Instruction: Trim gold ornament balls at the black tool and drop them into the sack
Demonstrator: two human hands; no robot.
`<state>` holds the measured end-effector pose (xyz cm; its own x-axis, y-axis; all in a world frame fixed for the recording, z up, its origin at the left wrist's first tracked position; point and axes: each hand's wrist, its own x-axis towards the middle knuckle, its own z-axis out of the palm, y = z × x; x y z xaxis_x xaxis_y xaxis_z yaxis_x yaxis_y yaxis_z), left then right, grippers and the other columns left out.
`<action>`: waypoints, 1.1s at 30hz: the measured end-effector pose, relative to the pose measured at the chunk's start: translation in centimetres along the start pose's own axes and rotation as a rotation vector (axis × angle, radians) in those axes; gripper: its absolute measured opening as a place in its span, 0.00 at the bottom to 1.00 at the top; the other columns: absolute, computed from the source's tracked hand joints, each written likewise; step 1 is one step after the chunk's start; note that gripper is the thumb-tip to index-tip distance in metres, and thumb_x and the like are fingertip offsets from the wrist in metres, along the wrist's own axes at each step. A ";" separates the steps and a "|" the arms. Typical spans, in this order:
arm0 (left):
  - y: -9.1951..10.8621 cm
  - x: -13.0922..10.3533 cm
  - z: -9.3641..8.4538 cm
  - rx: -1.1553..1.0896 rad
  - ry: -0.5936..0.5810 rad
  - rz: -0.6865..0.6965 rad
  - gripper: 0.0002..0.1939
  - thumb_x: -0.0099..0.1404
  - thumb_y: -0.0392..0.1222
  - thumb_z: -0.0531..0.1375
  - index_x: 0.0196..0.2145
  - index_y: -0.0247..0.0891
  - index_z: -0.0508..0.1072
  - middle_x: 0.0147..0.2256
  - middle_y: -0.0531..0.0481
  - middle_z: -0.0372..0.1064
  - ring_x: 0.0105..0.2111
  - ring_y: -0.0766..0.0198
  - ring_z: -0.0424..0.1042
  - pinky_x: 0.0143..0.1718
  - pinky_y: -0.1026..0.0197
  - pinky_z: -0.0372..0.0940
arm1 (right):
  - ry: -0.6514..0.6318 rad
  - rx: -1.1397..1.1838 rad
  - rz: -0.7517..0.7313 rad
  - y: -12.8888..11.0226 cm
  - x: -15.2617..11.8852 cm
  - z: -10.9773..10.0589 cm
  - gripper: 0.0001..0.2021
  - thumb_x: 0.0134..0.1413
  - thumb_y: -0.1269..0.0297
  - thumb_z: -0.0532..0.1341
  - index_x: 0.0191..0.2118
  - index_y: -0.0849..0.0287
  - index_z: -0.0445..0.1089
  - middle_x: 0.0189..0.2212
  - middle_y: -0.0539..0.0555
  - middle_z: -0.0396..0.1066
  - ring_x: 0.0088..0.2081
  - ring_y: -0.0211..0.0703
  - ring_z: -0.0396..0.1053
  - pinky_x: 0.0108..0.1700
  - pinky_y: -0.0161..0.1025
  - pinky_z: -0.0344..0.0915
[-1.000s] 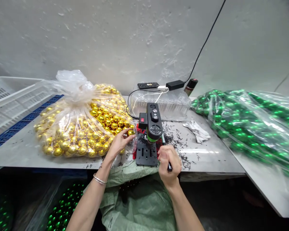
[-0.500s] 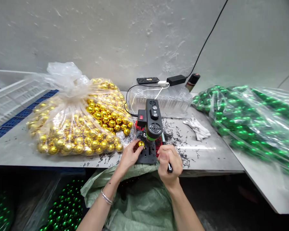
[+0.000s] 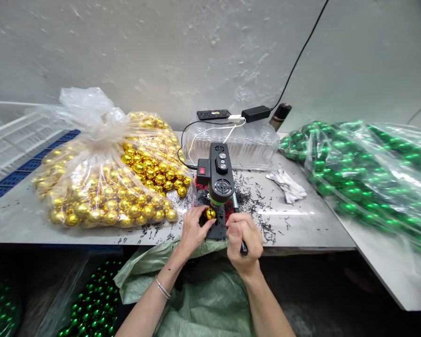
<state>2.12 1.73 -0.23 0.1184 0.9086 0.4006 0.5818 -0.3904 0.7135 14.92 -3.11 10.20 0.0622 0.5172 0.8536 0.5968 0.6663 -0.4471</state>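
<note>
Between the thumb and fingers of my left hand (image 3: 195, 230) is a shiny gold ball (image 3: 210, 214), at the front of a small black press-like machine (image 3: 221, 171). The ball sits just below and in front of the machine's head, over its slotted black base plate (image 3: 215, 230). My right hand (image 3: 244, 239) is wrapped round the lever handle (image 3: 244, 248) on the machine's right side. The lever's metal rod rises from my fist toward the machine. Whether the ball touches the machine is hard to see.
A clear bag of gold balls (image 3: 101, 187) lies at left, a bag of green balls (image 3: 354, 173) at right. Behind the machine stands a clear plastic box (image 3: 245, 140) under cables and a power adapter. White gloves (image 3: 286, 185) and black shavings lie nearby. A green sack (image 3: 203, 290) hangs below.
My left hand has moved slightly right with the gold ball, bringing it closer under the machine's head. My right hand stays on the lever. The whole view has shifted a little.
</note>
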 end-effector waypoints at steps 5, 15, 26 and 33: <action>-0.2 0.2 0.1 -0.047 -0.044 -0.070 0.16 0.61 0.44 0.66 0.47 0.42 0.77 0.40 0.46 0.75 0.45 0.53 0.71 0.50 0.49 0.64 | 0.000 0.018 0.022 0.5 -1.1 0.2 0.10 0.61 0.75 0.52 0.29 0.57 0.61 0.26 0.51 0.65 0.30 0.38 0.65 0.31 0.38 0.64; -0.1 0.2 0.1 -0.068 -0.049 -0.065 0.17 0.59 0.42 0.68 0.47 0.42 0.77 0.41 0.46 0.75 0.45 0.53 0.70 0.50 0.49 0.63 | 0.069 -0.062 -0.070 2.7 -4.3 1.9 0.15 0.68 0.68 0.46 0.28 0.56 0.58 0.26 0.48 0.61 0.27 0.35 0.64 0.37 0.41 0.68; -0.5 0.3 0.3 -0.079 -0.033 -0.032 0.17 0.60 0.42 0.66 0.48 0.40 0.76 0.40 0.45 0.75 0.44 0.53 0.71 0.49 0.49 0.65 | 0.025 -0.064 -0.134 3.5 -4.8 2.2 0.13 0.67 0.68 0.46 0.29 0.55 0.58 0.27 0.48 0.62 0.30 0.36 0.67 0.42 0.42 0.70; 0.0 -0.4 -0.4 -0.106 -0.067 -0.026 0.17 0.61 0.41 0.64 0.49 0.39 0.75 0.44 0.42 0.75 0.47 0.52 0.71 0.52 0.45 0.64 | 0.053 0.040 0.110 -0.3 0.8 0.2 0.14 0.63 0.75 0.51 0.25 0.57 0.59 0.26 0.49 0.63 0.28 0.36 0.63 0.30 0.36 0.61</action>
<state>1.75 1.26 -0.13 0.1597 0.9250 0.3447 0.4978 -0.3770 0.7811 14.63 -2.83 10.96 0.1684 0.5601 0.8111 0.5520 0.6282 -0.5484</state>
